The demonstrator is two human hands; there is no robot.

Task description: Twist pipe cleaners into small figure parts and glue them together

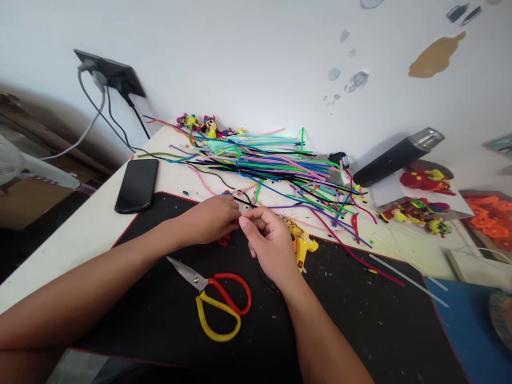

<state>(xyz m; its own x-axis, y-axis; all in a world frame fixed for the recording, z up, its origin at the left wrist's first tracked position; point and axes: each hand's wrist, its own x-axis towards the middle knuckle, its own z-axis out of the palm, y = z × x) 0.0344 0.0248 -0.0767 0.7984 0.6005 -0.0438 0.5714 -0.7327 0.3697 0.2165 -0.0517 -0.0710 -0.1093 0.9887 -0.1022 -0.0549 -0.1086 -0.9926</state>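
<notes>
Red piece (223, 241) shows at the near edge of the left hand (212, 217), close by the right fingertips

Most of the red piece is hidden; what peeks out looks curled, against the black mat (360, 304), beneath the left fingers. Its long axis cannot be told from so little. From the right hand's (272, 244) pinch it lies to the left and slightly nearer the person, so the left hand is the closer of the two, its fingers bent down over that spot. Whether they grip the piece or merely cover it, I cannot tell.

On the right hand, thumb and forefinger are drawn narrow, their tips meeting or almost meeting just beside the left fingertips. Nothing can be made out between them (a thin strand could easily hide there).

I judge the relation that matters to be the one between the two sets of fingertips, with the red piece on the left hand's side. The scissors (203, 284) lie on the mat nearer the person, blades pointing up and left toward the left forearm. A yellow glue gun (305, 247) rests just beyond the right hand, partly hidden by it.
</notes>
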